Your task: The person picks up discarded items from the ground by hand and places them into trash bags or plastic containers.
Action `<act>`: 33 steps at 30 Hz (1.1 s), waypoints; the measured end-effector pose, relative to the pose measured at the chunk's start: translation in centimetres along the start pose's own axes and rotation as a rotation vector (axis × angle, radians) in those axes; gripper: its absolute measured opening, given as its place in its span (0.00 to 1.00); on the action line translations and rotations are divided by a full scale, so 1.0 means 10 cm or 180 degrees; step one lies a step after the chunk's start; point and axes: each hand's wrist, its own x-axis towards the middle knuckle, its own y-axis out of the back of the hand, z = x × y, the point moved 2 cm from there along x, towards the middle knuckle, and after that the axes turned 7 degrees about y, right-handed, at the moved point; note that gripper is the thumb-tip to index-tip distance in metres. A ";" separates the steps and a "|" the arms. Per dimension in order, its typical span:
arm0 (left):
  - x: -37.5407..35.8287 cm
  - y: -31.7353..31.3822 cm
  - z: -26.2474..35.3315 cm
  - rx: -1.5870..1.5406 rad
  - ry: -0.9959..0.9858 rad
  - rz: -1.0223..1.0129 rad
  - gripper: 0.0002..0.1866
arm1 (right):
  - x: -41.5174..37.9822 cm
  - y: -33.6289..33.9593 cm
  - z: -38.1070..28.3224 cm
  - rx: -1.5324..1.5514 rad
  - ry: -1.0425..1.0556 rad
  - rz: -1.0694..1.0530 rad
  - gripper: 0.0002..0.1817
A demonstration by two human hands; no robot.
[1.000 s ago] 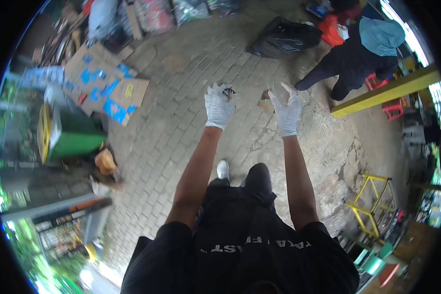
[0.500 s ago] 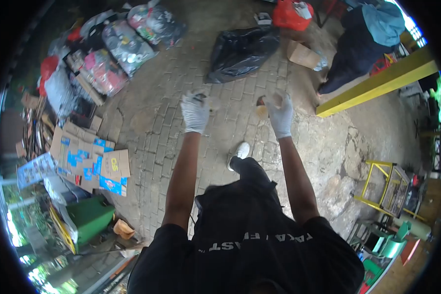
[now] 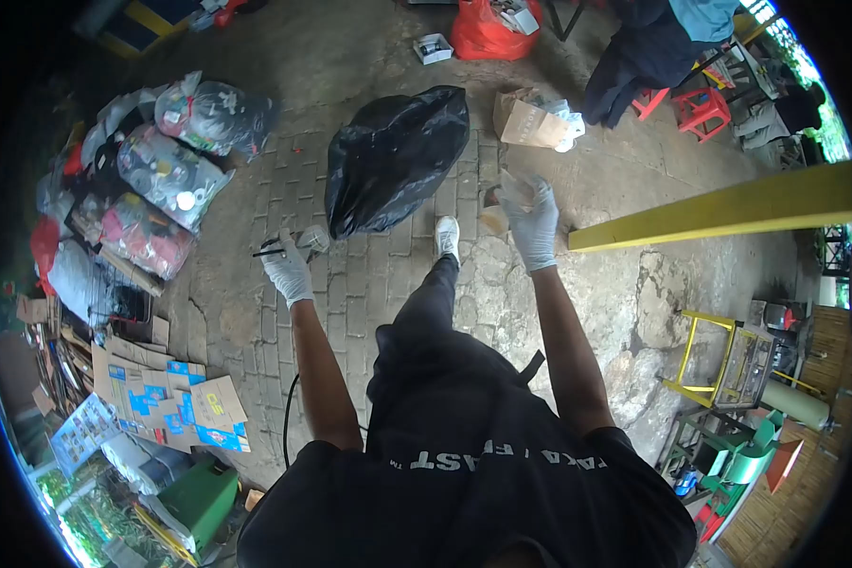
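Gloved hands reach out over the paved floor, well apart. Left hand, far side of the body, is part-closed w/ fingers curled on a thin dark item; a clear plastic piece shows at its right edge, grip on it hard to tell. Right hand, fingers bent & part-closed, has hold of a see-through plastic item; a tan-&-brown piece sits just left of the fingers, held or not, can't tell.

Btwn & beyond the hands: a big black plastic bag, lying near the left hand's clear piece. Far right of it, a brown paper bag w/ pale contents; farther back, a red bag & small white box. Stuffed clear bags pile up far left; flattened cardboard & a green bin, near left. Yellow beam juts in at right, a co-worker in dark & blue clothes beyond, nr. red stools.
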 end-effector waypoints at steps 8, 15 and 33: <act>1.11 -2.74 0.96 -0.0488 0.0208 0.0034 0.18 | 2.10 0.42 1.27 -0.0241 -0.0382 0.0418 0.27; 1.41 -5.53 2.55 -0.1135 0.0249 -0.1699 0.13 | 3.72 0.74 2.20 -0.0428 -0.0428 0.0620 0.30; 0.91 -10.77 0.61 0.2268 -0.1210 -0.2737 0.11 | 5.98 0.72 7.41 -0.0667 -0.2143 -0.0536 0.31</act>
